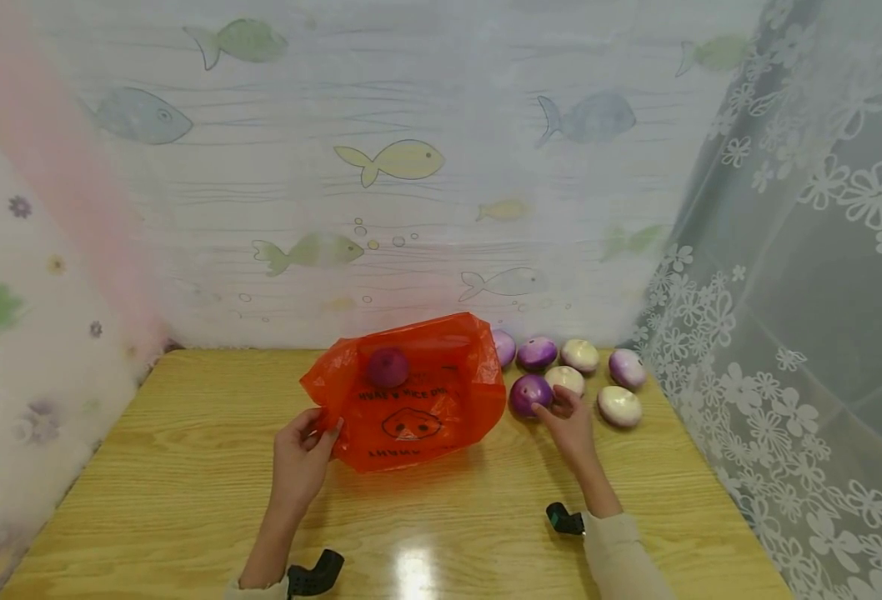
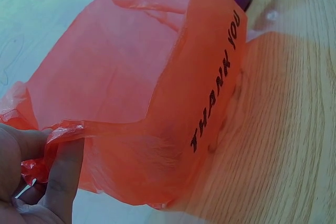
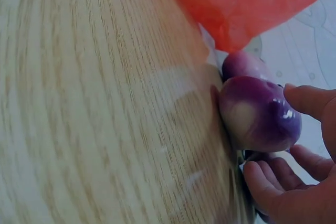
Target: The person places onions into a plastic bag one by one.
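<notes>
My left hand [image 1: 301,457] grips the edge of a red plastic bag [image 1: 441,446], bunched between thumb and fingers in the left wrist view. The bag's mouth gapes, and a purple onion [image 1: 388,367] lies inside it. Printed black lettering and a face show on the plastic. To the bag's right, my right hand [image 1: 572,425] is at a glossy purple onion [image 1: 531,395] on the table. In the right wrist view, thumb and index finger pinch this purple and white onion [image 3: 260,114] from two sides; the other fingers are loosely curled below.
Behind and right of that onion lie several more: a purple one [image 1: 537,354], pale ones [image 1: 579,356] [image 1: 619,407] and a purple and white one [image 1: 627,368]. The wooden table [image 1: 186,467] meets a fish-patterned curtain [image 1: 411,208] at the back and a flowered curtain [image 1: 794,375] at right.
</notes>
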Available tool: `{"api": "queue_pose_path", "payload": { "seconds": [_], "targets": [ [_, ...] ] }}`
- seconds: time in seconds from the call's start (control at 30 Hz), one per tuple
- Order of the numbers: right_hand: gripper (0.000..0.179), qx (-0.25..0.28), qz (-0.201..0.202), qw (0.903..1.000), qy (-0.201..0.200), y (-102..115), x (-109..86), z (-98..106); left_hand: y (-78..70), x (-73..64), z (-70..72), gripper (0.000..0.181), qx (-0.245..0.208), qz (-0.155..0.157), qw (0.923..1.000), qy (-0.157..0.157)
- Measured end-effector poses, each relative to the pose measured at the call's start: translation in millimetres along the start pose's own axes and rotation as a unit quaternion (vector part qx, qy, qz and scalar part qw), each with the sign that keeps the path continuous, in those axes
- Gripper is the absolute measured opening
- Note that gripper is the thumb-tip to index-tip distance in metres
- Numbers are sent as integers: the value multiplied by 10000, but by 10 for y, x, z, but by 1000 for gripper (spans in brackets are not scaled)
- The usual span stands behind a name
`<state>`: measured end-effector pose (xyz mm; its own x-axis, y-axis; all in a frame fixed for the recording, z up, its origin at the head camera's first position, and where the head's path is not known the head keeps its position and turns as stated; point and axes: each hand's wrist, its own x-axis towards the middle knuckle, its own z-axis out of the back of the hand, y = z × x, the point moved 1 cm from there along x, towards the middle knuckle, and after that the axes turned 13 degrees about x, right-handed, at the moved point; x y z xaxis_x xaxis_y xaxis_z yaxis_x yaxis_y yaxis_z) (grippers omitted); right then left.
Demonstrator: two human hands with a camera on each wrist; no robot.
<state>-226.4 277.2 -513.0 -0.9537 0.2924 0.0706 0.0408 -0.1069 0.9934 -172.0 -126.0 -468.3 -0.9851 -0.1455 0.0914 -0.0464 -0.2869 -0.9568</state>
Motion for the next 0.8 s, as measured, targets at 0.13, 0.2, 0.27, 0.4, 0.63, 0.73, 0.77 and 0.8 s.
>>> {"api": "queue_pose_path", "payload": {
  "seconds": [0.13,0.2,0.27,0.4,0.63,0.73,0.77,0.8],
  "targets": [
    [63,-2,-27,9999,129,-22,30,-36,2,-1,-4,24,-55,-33,10000,-47],
    [65,5,-58,9998,169,-37,49,-54,5,-2,-6,25,-64,-71,9999,-55],
    [67,13,-65,9998,185,-51,71,-73,3,-4,-10,25,-68,-101,9999,-66],
    [69,1,-49,9998,169,-74,113,-110,2,-7,-13,24,-85,-100,9999,-72],
    [69,-213,-56,9996,188,-92,150,-150,-5,-8,-12,24,-16,-31,10000,-85],
    [71,-384,-58,9991,187,-83,150,-163,-7,-11,-10,26,-4,-13,10000,-32],
    [71,-423,-63,9989,188,-78,149,-168,-3,-11,-9,27,-8,1,10000,-16],
    [71,-436,-75,9989,185,-75,148,-172,6,-10,-7,28,-11,4,10000,1]
  ]
}}
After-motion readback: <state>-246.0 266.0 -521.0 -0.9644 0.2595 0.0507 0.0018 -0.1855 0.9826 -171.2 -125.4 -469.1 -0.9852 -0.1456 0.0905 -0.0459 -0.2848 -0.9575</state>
